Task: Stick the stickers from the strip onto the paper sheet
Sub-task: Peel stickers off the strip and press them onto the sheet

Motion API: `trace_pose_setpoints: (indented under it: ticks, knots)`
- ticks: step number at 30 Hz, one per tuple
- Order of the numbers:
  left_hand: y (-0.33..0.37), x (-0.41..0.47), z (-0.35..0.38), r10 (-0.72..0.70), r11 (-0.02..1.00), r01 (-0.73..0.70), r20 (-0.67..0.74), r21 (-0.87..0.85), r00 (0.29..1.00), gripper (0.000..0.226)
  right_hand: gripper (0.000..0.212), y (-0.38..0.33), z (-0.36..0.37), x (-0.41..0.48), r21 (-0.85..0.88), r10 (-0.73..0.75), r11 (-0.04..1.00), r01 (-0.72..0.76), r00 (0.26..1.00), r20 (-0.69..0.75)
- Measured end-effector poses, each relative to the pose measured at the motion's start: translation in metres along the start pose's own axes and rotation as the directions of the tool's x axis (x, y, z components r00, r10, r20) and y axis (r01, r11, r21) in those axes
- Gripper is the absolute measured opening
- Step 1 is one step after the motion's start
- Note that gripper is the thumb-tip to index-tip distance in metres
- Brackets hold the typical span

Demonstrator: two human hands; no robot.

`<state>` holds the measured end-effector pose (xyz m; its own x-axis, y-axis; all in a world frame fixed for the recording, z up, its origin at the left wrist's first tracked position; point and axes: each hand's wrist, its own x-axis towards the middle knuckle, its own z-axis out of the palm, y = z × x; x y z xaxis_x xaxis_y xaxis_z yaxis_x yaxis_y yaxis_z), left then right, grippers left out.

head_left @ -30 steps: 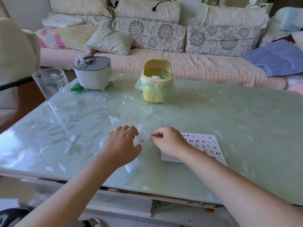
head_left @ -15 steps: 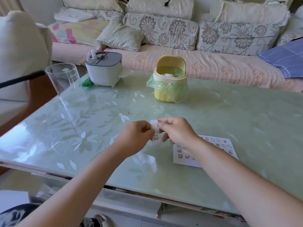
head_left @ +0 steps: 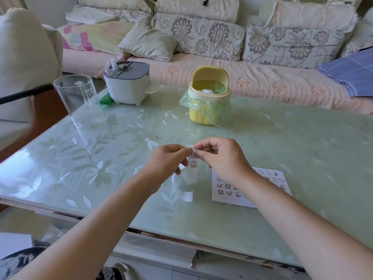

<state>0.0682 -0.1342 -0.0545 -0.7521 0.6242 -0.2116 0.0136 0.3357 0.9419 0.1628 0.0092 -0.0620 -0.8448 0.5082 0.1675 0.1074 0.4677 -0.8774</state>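
- Sticker strip point(head_left: 193, 164), thin, clear and floppy with tiny animal pictures on it, hangs in the air over the green glass table point(head_left: 302, 158), just left of the white paper sheet point(head_left: 228, 199).
- Near its top, the left hand point(head_left: 169, 161) pinches it. The right hand point(head_left: 222, 158) pinches the very top end, maybe to peel a sticker off.
- What could go wrong: the tiny sticker may tear or fold onto itself if it is pulled too fast.
- It may cling to a finger and not let go, because it is so small and gluey.
- The strip may drop if the left pinch goes loose.
- The sticker could land on top of another one, because the sheet looks crowded.
- Count: one strip with two pictures that I can see, one paper sheet, two hands.
- Stickers on the sheet: many, in rows. The right arm hides some, so I cannot count them all.
- Farther off: one small yellow bin with a green bag point(head_left: 209, 98), one clear plastic cup point(head_left: 78, 100), one white and grey box point(head_left: 127, 83).
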Motion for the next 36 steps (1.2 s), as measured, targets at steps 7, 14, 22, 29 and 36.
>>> trace_pose_setpoints:
  ticks: [7,14,22,29,36]
  knots:
    - [-0.001,0.001,0.004,-0.021,1.000,0.022,-0.054,0.017,0.998,0.025,0.009,-0.001,-0.003,-0.004,-0.155,-0.071,0.986,0.068,0.997,-0.015]
    - [-0.002,0.001,0.009,-0.073,0.997,0.070,-0.073,-0.035,0.995,0.019,0.004,-0.004,-0.004,-0.008,-0.308,-0.135,0.943,0.129,0.991,0.001]
    - [-0.001,0.001,0.013,-0.143,0.982,0.135,-0.055,-0.128,0.988,0.017,0.006,-0.002,-0.005,-0.009,-0.330,-0.174,0.930,0.164,0.985,0.001]
    - [0.001,0.000,0.017,-0.171,0.975,0.161,-0.055,-0.154,0.984,0.016,0.003,0.004,-0.003,-0.008,-0.429,-0.247,0.874,0.227,0.969,0.009]
    - [0.003,-0.001,0.014,-0.172,0.974,0.162,-0.047,-0.159,0.984,0.020,0.006,0.009,0.000,-0.008,-0.441,-0.320,0.860,0.256,0.945,-0.076]
